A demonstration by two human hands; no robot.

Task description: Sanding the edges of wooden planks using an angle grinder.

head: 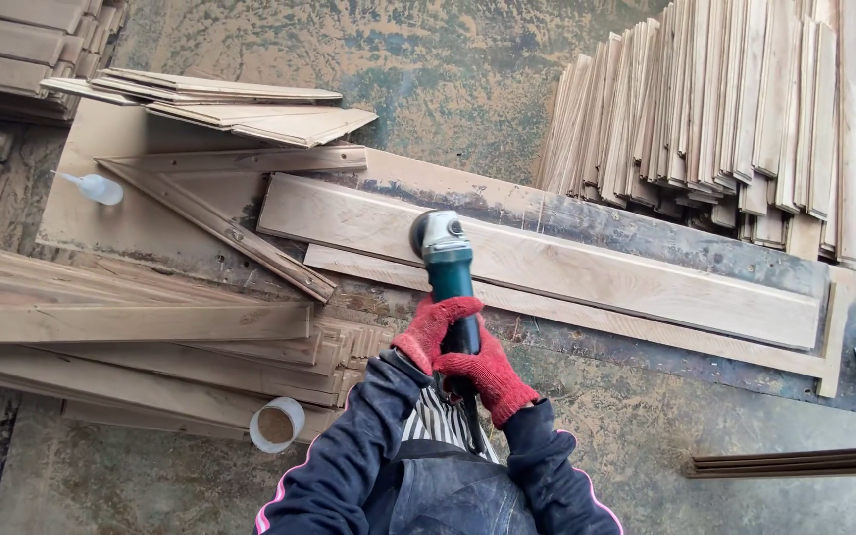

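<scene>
On the dusty workshop floor, a long pale wooden board (586, 272) lay flat. Both red-gloved hands, left hand (435, 329) and right hand (488, 371), were wrapped tight around a teal-bodied angle grinder (447, 260), its head resting on the board's left part.

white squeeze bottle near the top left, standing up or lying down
Lying down. The white squeeze bottle rests on its side on the brown board, its thin nozzle pointing left along the surface.
</scene>
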